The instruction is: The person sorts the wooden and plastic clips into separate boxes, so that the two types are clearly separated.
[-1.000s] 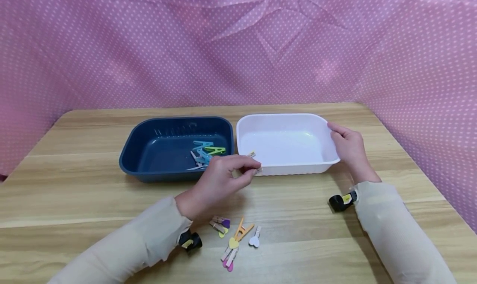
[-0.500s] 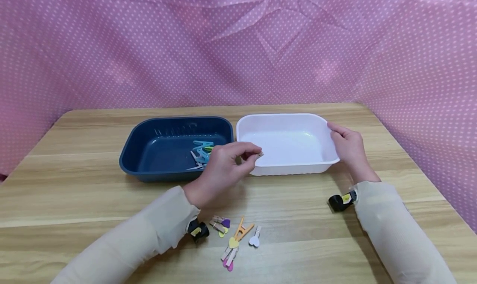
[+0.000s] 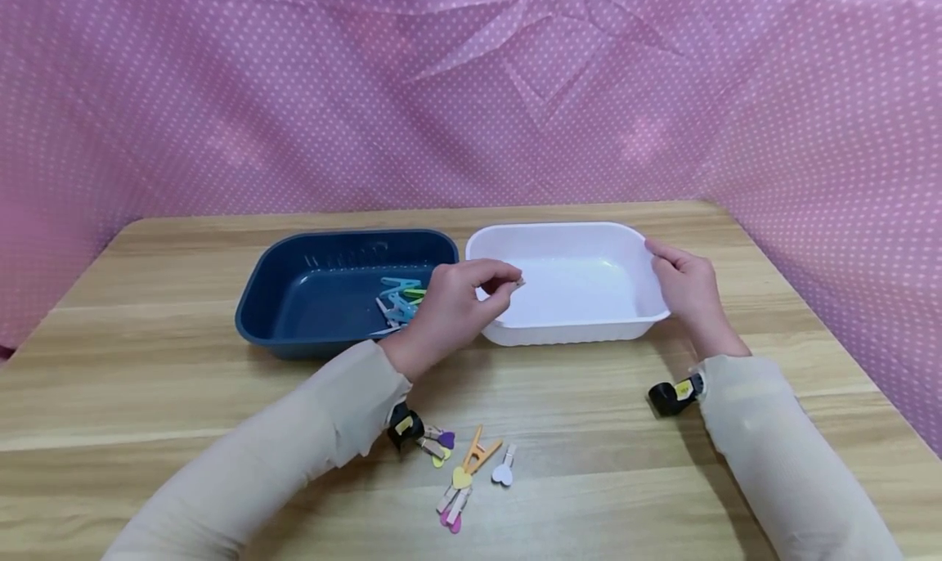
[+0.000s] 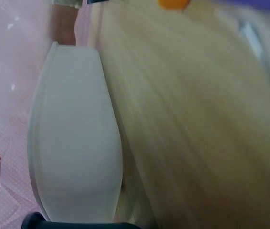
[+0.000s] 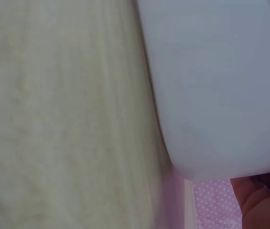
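The left hand [image 3: 465, 306] has moved forward and slightly rightward since the earlier frames, from the near rim of the white plastic basin [image 3: 577, 333] to above its left end; the right hand [image 3: 686, 289] stays at the opposite end. Between thumb and fingers the left hand pinches a small clothespin [image 3: 519, 284]. Only its tip shows, pointing right, so its full long axis and any decoration cannot be told. The left wrist view shows those fingers above the rim and apart from it.

The right hand grips the rim at the basin's right end. The basin's long axis runs left to right between the hands, so the clothespin lies over its left part, with the left hand much nearer to it.

Just left of it stands the navy plastic basin [image 3: 312, 350], holding light-blue clothespins [image 3: 401, 286] and others, partly hidden by the left hand. On the table nearer the person lie an orange A-shaped clip [image 3: 482, 458], a white-heart clothespin [image 3: 503, 473] and several other heart-topped wooden clothespins [image 3: 455, 510].
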`<state>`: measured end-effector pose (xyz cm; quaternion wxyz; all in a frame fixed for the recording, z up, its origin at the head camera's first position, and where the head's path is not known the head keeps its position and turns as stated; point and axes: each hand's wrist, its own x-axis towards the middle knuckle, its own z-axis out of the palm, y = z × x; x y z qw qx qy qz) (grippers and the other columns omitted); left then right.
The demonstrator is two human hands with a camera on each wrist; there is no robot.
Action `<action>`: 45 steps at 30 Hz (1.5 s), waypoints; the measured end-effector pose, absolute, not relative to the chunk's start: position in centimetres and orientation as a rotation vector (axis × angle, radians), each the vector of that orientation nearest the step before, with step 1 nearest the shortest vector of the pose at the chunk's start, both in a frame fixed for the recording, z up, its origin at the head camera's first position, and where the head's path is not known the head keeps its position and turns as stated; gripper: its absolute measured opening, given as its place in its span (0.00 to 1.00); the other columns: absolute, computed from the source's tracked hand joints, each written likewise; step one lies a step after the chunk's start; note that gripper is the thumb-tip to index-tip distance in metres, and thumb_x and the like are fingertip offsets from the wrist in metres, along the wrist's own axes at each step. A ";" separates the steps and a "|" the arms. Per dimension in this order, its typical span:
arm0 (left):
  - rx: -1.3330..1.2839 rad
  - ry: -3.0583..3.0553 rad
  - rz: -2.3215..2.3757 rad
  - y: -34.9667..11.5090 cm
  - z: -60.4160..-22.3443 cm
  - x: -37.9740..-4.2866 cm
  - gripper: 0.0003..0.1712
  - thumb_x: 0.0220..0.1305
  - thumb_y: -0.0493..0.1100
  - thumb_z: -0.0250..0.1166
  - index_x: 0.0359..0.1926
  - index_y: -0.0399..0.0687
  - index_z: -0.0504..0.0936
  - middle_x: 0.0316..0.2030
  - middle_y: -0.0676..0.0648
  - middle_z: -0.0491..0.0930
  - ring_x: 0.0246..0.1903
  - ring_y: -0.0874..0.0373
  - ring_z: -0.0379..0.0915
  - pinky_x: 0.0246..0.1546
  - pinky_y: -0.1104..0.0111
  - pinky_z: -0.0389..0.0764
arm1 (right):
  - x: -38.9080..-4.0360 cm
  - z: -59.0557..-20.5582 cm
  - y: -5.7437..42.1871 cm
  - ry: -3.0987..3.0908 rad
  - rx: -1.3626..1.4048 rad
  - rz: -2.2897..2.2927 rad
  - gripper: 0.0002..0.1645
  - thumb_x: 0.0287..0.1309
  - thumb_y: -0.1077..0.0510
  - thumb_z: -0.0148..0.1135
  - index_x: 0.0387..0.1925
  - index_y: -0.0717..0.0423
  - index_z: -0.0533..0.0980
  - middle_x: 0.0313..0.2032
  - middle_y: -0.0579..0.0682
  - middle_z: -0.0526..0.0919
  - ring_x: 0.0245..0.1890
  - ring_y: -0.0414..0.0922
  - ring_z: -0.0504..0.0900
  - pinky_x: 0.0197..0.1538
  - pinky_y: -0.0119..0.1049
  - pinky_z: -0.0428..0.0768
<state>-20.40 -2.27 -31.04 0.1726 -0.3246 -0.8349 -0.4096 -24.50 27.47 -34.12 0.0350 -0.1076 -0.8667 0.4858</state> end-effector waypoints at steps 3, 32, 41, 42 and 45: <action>-0.895 -2.387 -1.140 -2.1 -31.1 -21.2 0.09 0.60 0.36 0.61 0.40 0.39 0.84 0.35 0.47 0.84 0.32 0.62 0.76 0.35 0.76 0.80 | -24.5 -34.1 27.4 -2.668 -0.331 1.497 0.26 0.69 0.51 0.36 0.66 0.49 0.61 0.67 0.53 0.60 0.63 0.54 0.65 0.60 0.48 0.70; -0.663 -2.591 -1.221 -2.2 -30.7 -22.4 0.12 0.61 0.40 0.61 0.45 0.44 0.84 0.40 0.48 0.84 0.36 0.61 0.79 0.38 0.73 0.81 | -24.5 -34.2 27.5 -2.660 -0.309 1.444 0.26 0.68 0.52 0.36 0.65 0.52 0.63 0.66 0.54 0.62 0.60 0.54 0.69 0.57 0.48 0.73; -0.731 -2.530 -1.269 -4.4 -29.3 -20.2 0.11 0.59 0.38 0.63 0.43 0.42 0.85 0.37 0.48 0.84 0.31 0.61 0.77 0.32 0.73 0.80 | -24.5 -34.1 27.4 -2.669 -0.316 1.441 0.26 0.69 0.51 0.36 0.65 0.50 0.63 0.66 0.54 0.62 0.61 0.54 0.67 0.58 0.48 0.72; -0.736 -2.527 -1.267 -4.6 -29.2 -20.0 0.11 0.59 0.38 0.63 0.42 0.43 0.85 0.36 0.48 0.84 0.31 0.62 0.77 0.32 0.73 0.80 | -24.4 -34.1 27.4 -2.673 -0.317 1.448 0.26 0.69 0.50 0.36 0.65 0.50 0.62 0.66 0.53 0.61 0.62 0.54 0.67 0.59 0.48 0.71; -0.756 -2.533 -1.257 -5.1 -29.0 -19.4 0.11 0.58 0.38 0.64 0.42 0.43 0.85 0.37 0.48 0.84 0.32 0.63 0.78 0.33 0.73 0.80 | -24.4 -34.1 27.4 -2.676 -0.316 1.461 0.26 0.69 0.50 0.36 0.65 0.50 0.62 0.66 0.53 0.61 0.62 0.54 0.67 0.59 0.48 0.71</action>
